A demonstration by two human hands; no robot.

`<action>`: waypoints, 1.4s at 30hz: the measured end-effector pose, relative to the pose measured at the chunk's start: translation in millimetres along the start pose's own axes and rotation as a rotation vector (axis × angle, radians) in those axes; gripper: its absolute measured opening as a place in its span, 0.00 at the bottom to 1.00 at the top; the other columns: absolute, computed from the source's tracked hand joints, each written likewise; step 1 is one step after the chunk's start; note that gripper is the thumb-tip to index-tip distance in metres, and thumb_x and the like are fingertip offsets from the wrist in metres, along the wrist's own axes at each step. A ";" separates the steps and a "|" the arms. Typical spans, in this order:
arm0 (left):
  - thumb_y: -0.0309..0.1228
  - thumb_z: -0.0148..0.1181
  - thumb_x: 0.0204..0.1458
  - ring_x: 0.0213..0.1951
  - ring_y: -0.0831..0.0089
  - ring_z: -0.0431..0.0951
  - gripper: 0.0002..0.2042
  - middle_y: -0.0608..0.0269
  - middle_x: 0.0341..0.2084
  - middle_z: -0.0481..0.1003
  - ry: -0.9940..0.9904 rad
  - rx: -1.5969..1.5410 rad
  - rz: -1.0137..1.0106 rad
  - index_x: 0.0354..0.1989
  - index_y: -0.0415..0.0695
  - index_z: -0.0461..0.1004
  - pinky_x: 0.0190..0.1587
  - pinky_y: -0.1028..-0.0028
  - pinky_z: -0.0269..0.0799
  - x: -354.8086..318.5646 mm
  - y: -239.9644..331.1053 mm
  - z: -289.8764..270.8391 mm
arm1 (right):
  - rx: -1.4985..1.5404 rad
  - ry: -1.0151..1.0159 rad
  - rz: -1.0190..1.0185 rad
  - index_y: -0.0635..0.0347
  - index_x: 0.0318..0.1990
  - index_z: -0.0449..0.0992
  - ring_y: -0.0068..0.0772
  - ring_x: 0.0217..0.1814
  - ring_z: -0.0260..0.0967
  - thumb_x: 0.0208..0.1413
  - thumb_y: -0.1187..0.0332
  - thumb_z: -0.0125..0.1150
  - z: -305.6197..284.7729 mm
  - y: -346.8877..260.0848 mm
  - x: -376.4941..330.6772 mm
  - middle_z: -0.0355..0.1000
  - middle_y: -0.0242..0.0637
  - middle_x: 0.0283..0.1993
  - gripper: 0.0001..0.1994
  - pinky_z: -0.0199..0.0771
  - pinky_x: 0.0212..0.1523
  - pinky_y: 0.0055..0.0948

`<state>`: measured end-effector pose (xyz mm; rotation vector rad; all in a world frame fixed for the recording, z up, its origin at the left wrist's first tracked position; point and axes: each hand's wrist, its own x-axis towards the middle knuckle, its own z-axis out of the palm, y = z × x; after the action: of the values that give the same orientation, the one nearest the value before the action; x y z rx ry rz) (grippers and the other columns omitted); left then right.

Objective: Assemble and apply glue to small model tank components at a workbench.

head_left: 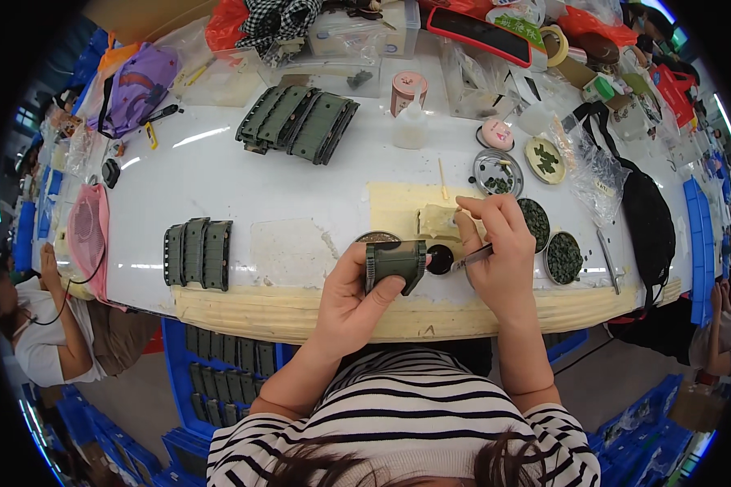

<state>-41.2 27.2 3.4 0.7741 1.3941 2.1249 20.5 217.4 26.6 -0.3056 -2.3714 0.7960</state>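
Looking down on the white work table point(244, 183), one dark green plastic part point(395, 263) is seen at the near edge, a little right of the middle. It is grasped by the left hand point(351, 302): the thumb is pressed on its near face and the fingers are wrapped around its left side, so the part is held above the table edge. The right hand point(499, 252) is closed around one thin metal tool point(473, 258), which looks like tweezers; its tip is directed to the left, toward the green part and one small black round piece point(440, 259) just beside it. It cannot be told whether something is gripped in the tip.

On the left near side of the table, three green parts point(197, 253) of the same kind are stood side by side. On the far side, about four more green parts point(298, 123) are laid in one tilted row. To the right of the hands, four round shallow dishes point(564, 257) with small dark pieces are counted. Far from the hands, one white squeeze bottle point(410, 127) is stood upright, with one pink-lidded round container point(408, 89) just behind it. One black bag point(648, 213) is laid at the right end of the table. Under the near edge, blue crates point(219, 357) with more green parts are visible.
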 end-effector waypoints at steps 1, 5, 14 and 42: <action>0.27 0.52 0.61 0.48 0.66 0.77 0.16 0.49 0.45 0.76 -0.005 0.000 0.012 0.55 0.37 0.61 0.54 0.66 0.70 1.1 1.5 1.4 | 0.002 0.025 -0.009 0.60 0.42 0.76 0.36 0.26 0.66 0.50 0.75 0.64 0.0 0.0 -0.6 0.66 0.39 0.33 0.11 0.66 0.25 0.29; 0.29 0.51 0.61 0.47 0.65 0.77 0.16 0.49 0.45 0.76 -0.040 -0.075 -0.007 0.55 0.37 0.60 0.53 0.65 0.71 1.6 -1.2 1.7 | 0.016 0.082 -0.016 0.59 0.45 0.78 0.31 0.26 0.65 0.48 0.76 0.66 -8.8 -7.9 -1.9 0.67 0.37 0.32 0.14 0.65 0.24 0.26; 0.54 0.28 0.64 0.47 0.69 0.72 0.34 0.51 0.45 0.73 -0.145 -0.303 -0.143 0.60 0.32 0.61 0.53 0.69 0.66 1.7 4.8 0.9 | 0.237 -0.057 -0.192 0.65 0.49 0.77 0.31 0.31 0.68 0.42 0.75 0.71 -24.0 -37.6 -18.1 0.71 0.39 0.35 0.22 0.69 0.31 0.23; 0.52 0.25 0.63 0.42 0.63 0.76 0.35 0.50 0.37 0.76 -0.040 -0.277 -0.326 0.54 0.30 0.68 0.50 0.64 0.67 -2.0 0.7 3.6 | 0.231 -0.068 -0.187 0.66 0.49 0.77 0.33 0.33 0.68 0.45 0.69 0.70 -25.7 -39.7 -18.9 0.72 0.40 0.36 0.21 0.70 0.33 0.25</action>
<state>-37.3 28.0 4.9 0.4435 1.0878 1.9754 50.3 190.6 58.1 0.0381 -2.2992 0.9914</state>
